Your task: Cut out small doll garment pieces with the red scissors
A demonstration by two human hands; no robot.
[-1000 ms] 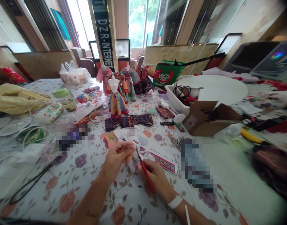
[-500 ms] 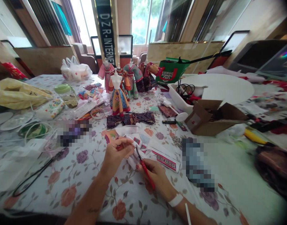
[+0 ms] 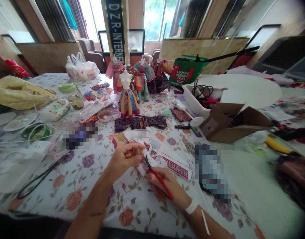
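Observation:
My left hand (image 3: pixel 124 158) pinches a folded piece of white cloth (image 3: pixel 142 169) with a small orange patch showing in the fingers. My right hand (image 3: pixel 162 183) is shut on a pair of red-handled scissors (image 3: pixel 160 181), and their dark blades (image 3: pixel 146 162) point up into the cloth by my left fingers. I cannot tell whether the blades are cutting. Just right of the hands lies a white strip with a red woven band (image 3: pixel 176 167). A white band (image 3: pixel 192 207) circles my right wrist.
The floral tablecloth (image 3: pixel 55 196) holds dressed doll mannequins (image 3: pixel 127 94), dark patterned fabric (image 3: pixel 139 123), a green-lidded jar (image 3: pixel 72 96), a white tub of cables (image 3: pixel 197 99), a cardboard box (image 3: pixel 232 124), and two pixelated objects near the hands.
The scissors handle now tilts further toward the lower right, and my left hand sits a little higher. The whole scene has shifted slightly in view as my head moved.

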